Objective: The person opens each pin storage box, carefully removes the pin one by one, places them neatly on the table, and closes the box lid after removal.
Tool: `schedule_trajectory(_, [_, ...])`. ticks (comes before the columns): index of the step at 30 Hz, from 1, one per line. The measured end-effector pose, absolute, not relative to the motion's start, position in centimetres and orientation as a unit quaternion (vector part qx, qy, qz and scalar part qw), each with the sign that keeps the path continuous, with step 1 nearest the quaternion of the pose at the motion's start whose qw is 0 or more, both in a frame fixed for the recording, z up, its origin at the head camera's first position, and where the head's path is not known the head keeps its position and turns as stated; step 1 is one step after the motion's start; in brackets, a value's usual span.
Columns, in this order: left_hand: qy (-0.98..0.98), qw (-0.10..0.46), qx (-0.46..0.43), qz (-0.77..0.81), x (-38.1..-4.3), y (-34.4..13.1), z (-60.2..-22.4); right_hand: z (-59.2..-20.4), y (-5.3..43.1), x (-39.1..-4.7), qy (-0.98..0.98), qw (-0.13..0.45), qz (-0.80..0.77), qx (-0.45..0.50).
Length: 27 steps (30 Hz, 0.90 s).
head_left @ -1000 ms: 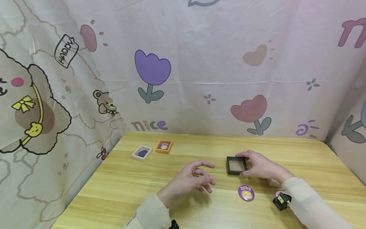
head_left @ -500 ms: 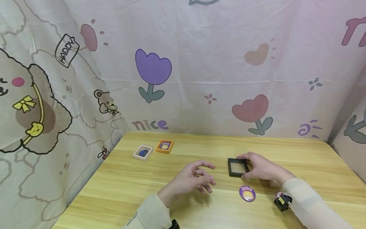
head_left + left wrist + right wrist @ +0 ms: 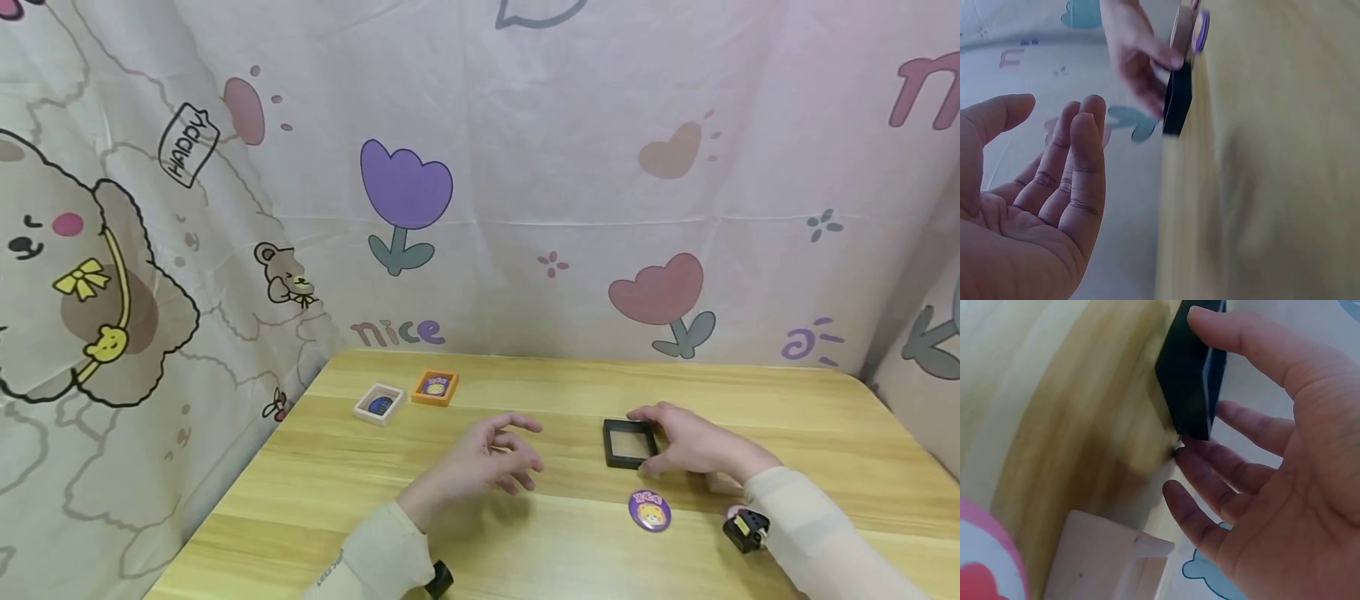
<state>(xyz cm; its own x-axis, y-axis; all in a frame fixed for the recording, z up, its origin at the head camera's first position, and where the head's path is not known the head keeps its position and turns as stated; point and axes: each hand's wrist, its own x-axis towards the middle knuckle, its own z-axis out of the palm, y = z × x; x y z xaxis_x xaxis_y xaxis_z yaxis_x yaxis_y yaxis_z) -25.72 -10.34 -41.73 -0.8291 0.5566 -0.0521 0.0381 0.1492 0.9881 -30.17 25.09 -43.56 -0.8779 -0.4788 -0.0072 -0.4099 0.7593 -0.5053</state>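
My right hand [image 3: 690,442] holds a square black frame [image 3: 628,463] by its right side, thumb on the near edge and fingers at the far edge. In the right wrist view the thumb lies on the black frame [image 3: 1188,381], with the fingertips around its end. It lies flat, on or very near the table. My left hand [image 3: 480,458] hovers left of it, fingers loosely bent and holding nothing. Just in front of the black frame is a round purple badge [image 3: 649,510] with a yellow bear.
A white frame [image 3: 360,410] with a blue badge and an orange frame [image 3: 431,402] with a purple badge stand at the back left. A pale pink frame [image 3: 1094,556] and a pink-rimmed badge [image 3: 997,550] lie near my right wrist. A printed cloth [image 3: 510,167] hangs behind the table.
The black frame has shifted slightly to the right and toward me with my right hand. My left hand has drawn back a little to the left. The view has tilted slightly.
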Motion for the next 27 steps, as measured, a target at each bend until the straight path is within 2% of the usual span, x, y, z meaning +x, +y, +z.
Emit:
schedule_trajectory(8, [0.792, 0.132, 0.175, 0.57, -27.7, -15.6, -40.6, -42.3, 23.7, -30.4, 0.932, 0.044, -0.263, -0.246])
schedule_trajectory(16, [0.853, 0.074, 0.13, 0.499, -29.9, -20.7, -39.8, -40.8, 19.5, -31.4, 0.919, 0.024, -0.278, -0.28])
schedule_trajectory(21, [0.897, 0.036, 0.096, 0.429, -30.5, -22.8, -40.1, -41.0, 16.3, -32.4, 0.909, 0.026, -0.285, -0.304])
schedule_trajectory(27, [0.926, 0.021, 0.095, 0.365, -31.6, -23.9, -41.2, -41.1, 12.6, -33.5, 0.899, 0.049, -0.303, -0.312])
